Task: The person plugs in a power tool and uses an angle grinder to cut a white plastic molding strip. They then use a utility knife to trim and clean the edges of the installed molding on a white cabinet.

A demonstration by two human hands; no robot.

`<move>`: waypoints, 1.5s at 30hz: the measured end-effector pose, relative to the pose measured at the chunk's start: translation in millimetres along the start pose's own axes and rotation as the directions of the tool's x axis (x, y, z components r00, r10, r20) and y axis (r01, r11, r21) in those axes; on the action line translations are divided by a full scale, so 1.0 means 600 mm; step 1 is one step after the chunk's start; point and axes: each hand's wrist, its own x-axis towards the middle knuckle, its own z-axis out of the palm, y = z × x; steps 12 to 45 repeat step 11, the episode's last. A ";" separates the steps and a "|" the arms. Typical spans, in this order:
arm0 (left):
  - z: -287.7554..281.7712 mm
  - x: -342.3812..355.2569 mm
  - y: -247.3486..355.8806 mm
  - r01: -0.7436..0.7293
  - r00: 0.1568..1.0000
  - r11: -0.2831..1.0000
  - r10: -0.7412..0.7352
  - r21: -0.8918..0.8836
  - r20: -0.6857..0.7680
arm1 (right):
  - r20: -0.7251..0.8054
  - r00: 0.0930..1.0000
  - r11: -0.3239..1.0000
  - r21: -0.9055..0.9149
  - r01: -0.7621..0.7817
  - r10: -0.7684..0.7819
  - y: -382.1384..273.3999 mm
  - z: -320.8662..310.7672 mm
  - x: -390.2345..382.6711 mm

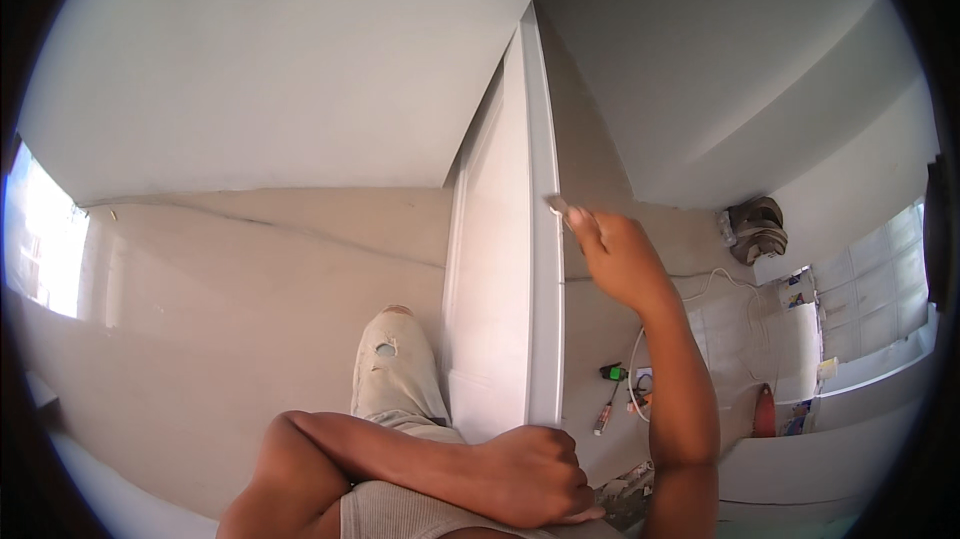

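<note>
A white door [500, 239] stands on edge in front of me, its narrow edge facing up towards me. My right hand [618, 249] is closed on a small putty knife [557, 204], whose flat tip is at the door's edge. White material shows beside the tip. The tool's handle is hidden in my fingers. My left hand [535, 474] is curled closed by the near end of the door, in front of my body. What it holds, if anything, is hidden.
My knee in torn pale trousers [400, 359] is left of the door. On the floor to the right lie a green-and-black tool [613, 372], a tube [603, 419] and a white cable [636, 359]. A dark bag [757, 229] stands by the wall.
</note>
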 end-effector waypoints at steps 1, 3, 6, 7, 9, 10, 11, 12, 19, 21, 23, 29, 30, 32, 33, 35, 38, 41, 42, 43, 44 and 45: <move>-0.017 0.009 0.000 -0.039 0.999 0.999 0.038 -0.022 -0.017 | 0.008 1.000 1.000 0.001 -0.008 0.008 0.001 -0.005 -0.003; -0.030 0.012 -0.003 -0.063 0.998 0.997 0.063 -0.039 -0.010 | 0.026 0.999 1.000 0.003 -0.026 0.026 0.007 -0.013 -0.009; -0.009 0.010 0.004 -0.009 1.000 0.999 0.010 -0.048 0.027 | 0.026 0.999 0.998 0.045 0.036 -0.037 0.005 -0.010 0.007; 0.001 0.005 0.000 0.019 1.000 0.999 -0.018 -0.041 0.017 | -0.006 0.998 0.997 0.040 0.062 -0.061 0.008 -0.006 0.003; 0.002 -0.002 -0.001 0.034 0.999 0.999 -0.034 -0.029 0.015 | -0.070 0.991 0.993 0.027 0.113 -0.111 0.018 0.003 -0.011; -0.001 0.000 -0.003 0.023 1.000 0.999 -0.023 -0.031 0.014 | -0.033 0.998 0.998 0.039 0.054 -0.052 0.020 0.001 -0.010; -0.008 0.004 -0.002 0.012 1.000 0.999 -0.012 -0.032 0.013 | 0.005 1.000 0.999 0.049 -0.006 0.006 0.017 -0.004 -0.010; -0.008 0.004 -0.002 0.012 1.000 0.999 -0.012 -0.032 0.013 | 0.005 1.000 0.999 0.049 -0.006 0.006 0.017 -0.004 -0.010; -0.008 0.004 -0.002 0.012 1.000 0.999 -0.012 -0.032 0.013 | 0.005 1.000 0.999 0.049 -0.006 0.006 0.017 -0.004 -0.010; -0.008 0.004 -0.002 0.012 1.000 0.999 -0.012 -0.032 0.013 | 0.005 1.000 0.999 0.049 -0.006 0.006 0.017 -0.004 -0.010; -0.008 0.004 -0.002 0.012 1.000 0.999 -0.012 -0.032 0.013 | 0.005 1.000 0.999 0.049 -0.006 0.006 0.017 -0.004 -0.010; -0.008 0.004 -0.002 0.012 1.000 0.999 -0.012 -0.032 0.013 | 0.005 1.000 0.999 0.049 -0.006 0.006 0.017 -0.004 -0.010; -0.008 0.004 -0.002 0.012 1.000 0.999 -0.012 -0.032 0.013 | 0.005 1.000 0.999 0.049 -0.006 0.006 0.017 -0.004 -0.010; -0.008 0.004 -0.002 0.012 1.000 0.999 -0.012 -0.032 0.013 | 0.005 1.000 0.999 0.049 -0.006 0.006 0.017 -0.004 -0.010; -0.008 0.004 -0.002 0.012 1.000 0.999 -0.012 -0.032 0.013 | 0.005 1.000 0.999 0.049 -0.006 0.006 0.017 -0.004 -0.010; -0.008 0.004 -0.002 0.012 1.000 0.999 -0.012 -0.032 0.013 | 0.005 1.000 0.999 0.049 -0.006 0.006 0.017 -0.004 -0.010; -0.008 0.004 -0.002 0.012 1.000 0.999 -0.012 -0.032 0.013 | 0.005 1.000 0.999 0.049 -0.006 0.006 0.017 -0.004 -0.010; -0.008 0.004 -0.002 0.012 1.000 0.999 -0.012 -0.032 0.013 | 0.005 1.000 0.999 0.049 -0.006 0.006 0.017 -0.004 -0.010; -0.008 0.004 -0.002 0.012 1.000 0.999 -0.012 -0.032 0.013 | 0.005 1.000 0.999 0.049 -0.006 0.006 0.017 -0.004 -0.010; -0.008 0.004 -0.002 0.012 1.000 0.999 -0.012 -0.032 0.013 | 0.005 1.000 0.999 0.049 -0.006 0.006 0.017 -0.004 -0.010; -0.008 0.004 -0.002 0.012 1.000 0.999 -0.012 -0.032 0.013 | 0.005 1.000 0.999 0.049 -0.006 0.006 0.017 -0.004 -0.010; -0.008 0.004 -0.002 0.012 1.000 0.999 -0.012 -0.032 0.013 | 0.005 1.000 0.999 0.049 -0.006 0.006 0.017 -0.004 -0.010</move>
